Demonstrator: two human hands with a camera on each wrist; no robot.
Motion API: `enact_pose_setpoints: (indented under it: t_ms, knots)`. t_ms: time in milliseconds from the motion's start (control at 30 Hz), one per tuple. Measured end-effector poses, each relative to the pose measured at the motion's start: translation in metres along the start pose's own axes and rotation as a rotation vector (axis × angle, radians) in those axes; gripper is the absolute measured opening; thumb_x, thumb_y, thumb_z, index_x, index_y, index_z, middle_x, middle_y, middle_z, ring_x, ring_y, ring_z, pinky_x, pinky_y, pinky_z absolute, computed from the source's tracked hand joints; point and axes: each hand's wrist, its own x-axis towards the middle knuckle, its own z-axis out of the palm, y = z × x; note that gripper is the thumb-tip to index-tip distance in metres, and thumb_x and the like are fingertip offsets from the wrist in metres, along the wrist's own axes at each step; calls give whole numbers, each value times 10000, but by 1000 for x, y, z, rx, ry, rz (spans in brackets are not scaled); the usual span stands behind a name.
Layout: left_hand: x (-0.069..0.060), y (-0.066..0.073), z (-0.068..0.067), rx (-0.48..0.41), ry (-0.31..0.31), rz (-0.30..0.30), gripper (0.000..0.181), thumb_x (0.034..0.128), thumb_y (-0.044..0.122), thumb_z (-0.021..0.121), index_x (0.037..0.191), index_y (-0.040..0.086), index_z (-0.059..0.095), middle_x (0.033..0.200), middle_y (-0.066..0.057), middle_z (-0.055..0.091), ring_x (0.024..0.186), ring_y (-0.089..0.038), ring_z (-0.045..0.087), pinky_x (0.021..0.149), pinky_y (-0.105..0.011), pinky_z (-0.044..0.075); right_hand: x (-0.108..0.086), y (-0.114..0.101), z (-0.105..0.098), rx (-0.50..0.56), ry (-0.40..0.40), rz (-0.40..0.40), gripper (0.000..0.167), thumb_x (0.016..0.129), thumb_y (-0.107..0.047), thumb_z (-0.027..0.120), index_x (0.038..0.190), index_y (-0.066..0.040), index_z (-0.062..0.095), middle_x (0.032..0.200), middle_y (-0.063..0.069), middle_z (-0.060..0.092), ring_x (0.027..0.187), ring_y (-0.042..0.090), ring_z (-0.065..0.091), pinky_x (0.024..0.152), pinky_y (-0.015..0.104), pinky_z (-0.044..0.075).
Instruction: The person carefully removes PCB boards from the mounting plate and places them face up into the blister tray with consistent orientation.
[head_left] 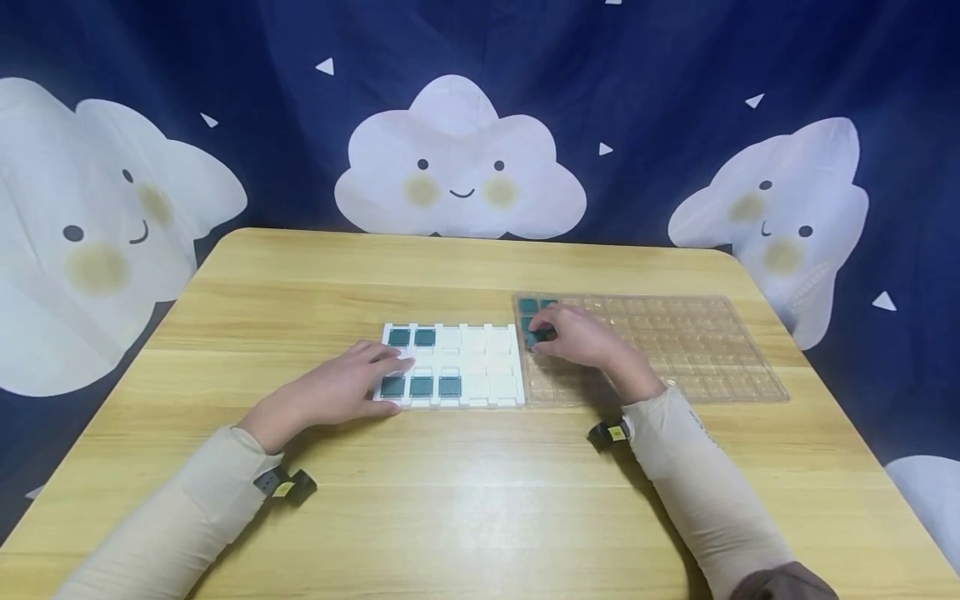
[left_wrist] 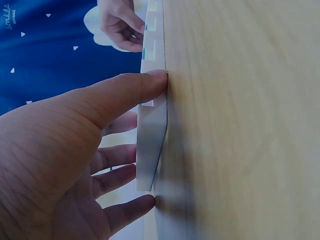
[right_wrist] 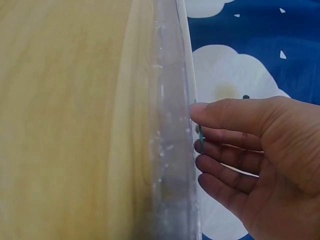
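Fingers (right_wrist: 225,154) and thumb of a person's right hand (head_left: 585,337) pinch a thin green square tile (head_left: 533,338) at the left end of a clear compartmented tray (head_left: 675,342), where other green tiles (head_left: 528,306) lie in their pockets. The right wrist view shows the held tile nearly edge-on, just beside the tray's rim; whether it touches the tray cannot be told. Across the wooden table (head_left: 480,508), a white slotted rack (head_left: 487,364) sits just to the left of the clear tray, each with its long axis running from side to side. At the rack's far left end, the left hand (head_left: 337,387) rests with fingers spread, its thumb (left_wrist: 125,92) against the near edge. Five seated tiles (head_left: 450,387) show in the rack, two in the back row and three in the front, all toward the left hand. Judged from this layout, the relation that matters is a short leftward one: bare slots at the rack's right end lie to the left of the pinched tile, with the right hand nearer to them.
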Motion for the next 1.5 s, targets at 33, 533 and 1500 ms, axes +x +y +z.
enact_pose_setpoints:
  t_ms: [33,533,1500]
  knots:
    - [0,0,0,0,-1,-2,700,887,446,697,1458,107,474,1437,-159,460,1339,-361,374,1108,-521,332,0,0,0,5,-4,5,326,870,-233,754,1155,-87,690,1238,101,622,1139,297,568,993,463,447]
    - [-1,-2,1,-2,-3,-7,695,886,458,693,1452,115,483,1441,-161,455,1344,-364,368,1109,-523,329,4,2,1,28,-21,25,313,883,-237,744,1159,-96,696,1268,103,620,1196,306,545,1022,468,429]
    - [0,1,0,9,4,4,686,886,443,697,1443,99,491,1428,-174,463,1331,-361,383,1106,-515,337,3,5,1,42,-10,-1,301,878,-228,749,1138,-82,702,1159,74,667,1122,276,588,985,460,459]
